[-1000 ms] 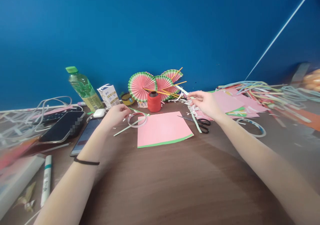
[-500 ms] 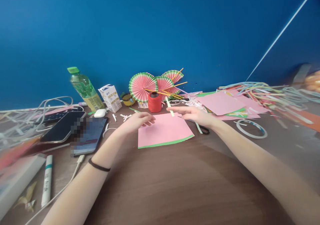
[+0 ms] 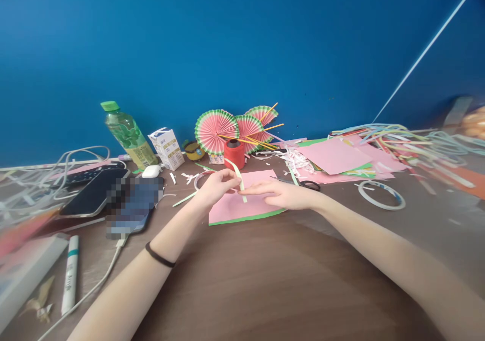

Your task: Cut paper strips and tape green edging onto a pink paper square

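A thin pale green paper strip [image 3: 238,177] curves between my two hands above a pink paper sheet [image 3: 235,207] with a green lower edge. My left hand [image 3: 215,187] pinches the strip near its middle. My right hand [image 3: 282,194] hovers over the sheet with fingers pointing left and meets the strip's lower end. A red thread spool [image 3: 234,154] stands just behind the sheet. Black scissors [image 3: 307,184] lie to the right of my right hand.
Watermelon paper fans [image 3: 215,130] lean on the blue wall. A green bottle [image 3: 127,134], a small carton [image 3: 165,148], phones [image 3: 93,192], cables and a marker [image 3: 69,275] crowd the left. Pink sheets [image 3: 333,156], coloured strips and a tape ring [image 3: 380,194] lie to the right.
Both hands came together over the pink sheet. My right hand brought the green strip from the scrap pile on the right, and my left hand has now taken hold of it.
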The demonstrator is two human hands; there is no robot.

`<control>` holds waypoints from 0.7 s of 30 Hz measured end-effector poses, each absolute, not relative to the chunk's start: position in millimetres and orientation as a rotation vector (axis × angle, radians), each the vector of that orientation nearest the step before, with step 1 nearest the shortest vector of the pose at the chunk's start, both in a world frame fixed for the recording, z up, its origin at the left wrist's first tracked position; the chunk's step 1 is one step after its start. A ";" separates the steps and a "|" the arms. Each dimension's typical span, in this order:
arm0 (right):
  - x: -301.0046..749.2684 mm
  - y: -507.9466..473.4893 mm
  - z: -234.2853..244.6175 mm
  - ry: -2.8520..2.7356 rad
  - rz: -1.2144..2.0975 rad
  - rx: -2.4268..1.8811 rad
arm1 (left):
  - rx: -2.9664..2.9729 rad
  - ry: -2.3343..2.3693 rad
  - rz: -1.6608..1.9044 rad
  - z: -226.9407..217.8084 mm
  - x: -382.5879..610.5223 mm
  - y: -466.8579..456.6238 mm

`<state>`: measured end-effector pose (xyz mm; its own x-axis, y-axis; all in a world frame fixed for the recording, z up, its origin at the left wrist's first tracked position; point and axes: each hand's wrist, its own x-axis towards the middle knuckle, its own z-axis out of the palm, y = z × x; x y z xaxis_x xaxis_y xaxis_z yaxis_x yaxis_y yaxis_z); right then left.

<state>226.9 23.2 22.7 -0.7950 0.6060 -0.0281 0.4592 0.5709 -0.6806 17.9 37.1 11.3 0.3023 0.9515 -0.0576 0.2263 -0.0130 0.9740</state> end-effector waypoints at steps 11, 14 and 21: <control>300.6 56.6 39.6 -2.406 0.648 -2.044 | 1.479 1.224 0.933 8.4 13.9 39.8; 309.4 60.0 35.2 -2.478 0.666 -2.206 | 1.485 1.178 0.973 8.3 14.6 40.0; 295.7 61.8 21.8 -2.568 0.611 -2.251 | 1.637 1.316 0.847 14.4 11.7 39.5</control>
